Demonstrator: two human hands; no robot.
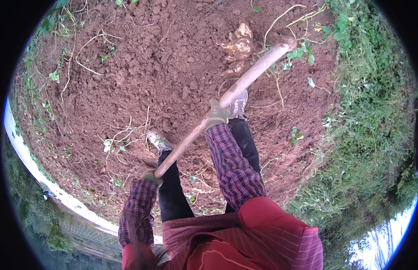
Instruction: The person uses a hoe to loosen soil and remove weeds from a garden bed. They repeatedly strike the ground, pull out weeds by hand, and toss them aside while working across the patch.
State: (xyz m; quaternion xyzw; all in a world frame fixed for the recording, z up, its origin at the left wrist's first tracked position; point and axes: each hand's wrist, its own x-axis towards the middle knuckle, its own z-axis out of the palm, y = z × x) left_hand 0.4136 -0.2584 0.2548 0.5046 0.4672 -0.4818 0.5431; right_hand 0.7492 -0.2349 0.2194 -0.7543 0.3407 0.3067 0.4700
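A long wooden hoe handle (192,135) runs diagonally across my body. My gloved left hand (153,177) is closed around its lower end, beside my left leg. Further up the shaft, my right hand (218,113), also gloved, grips it close to my right shoe. The hoe's soil-coloured head (281,40) is down at the ground at upper right, and its blade is mostly hidden. Just left of that head lies a cluster of pale, soil-caked tubers (241,45), partly sunk in the loose earth.
Reddish crumbly soil (168,77) spreads around my feet. Cut vines (124,135) with leaves lie near my left shoe (159,140), and more stems (303,20) trail by the hoe head. Dense green weeds (367,101) border the right side. My right shoe (239,104) is beneath the shaft.
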